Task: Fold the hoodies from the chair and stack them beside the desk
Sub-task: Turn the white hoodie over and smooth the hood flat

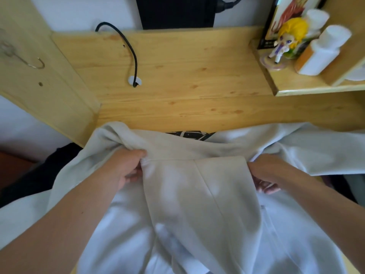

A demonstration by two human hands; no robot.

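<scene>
A pale grey-white hoodie (197,194) lies spread over the near edge of the wooden desk (177,76) and hangs down toward me, its hood panel facing up in the middle. A black printed patch (189,134) shows at its far edge. My left hand (126,167) grips the cloth at the hood's left corner, fingers curled under the fabric. My right hand (264,177) grips the cloth at the hood's right corner. One sleeve (325,151) trails off to the right across the desk edge.
A black cable (134,62) runs into a grommet hole on the desk. A shelf at the right holds a figurine (286,42) and white bottles (324,50). A dark monitor base (175,12) stands at the back. Dark cloth (39,175) lies at the lower left.
</scene>
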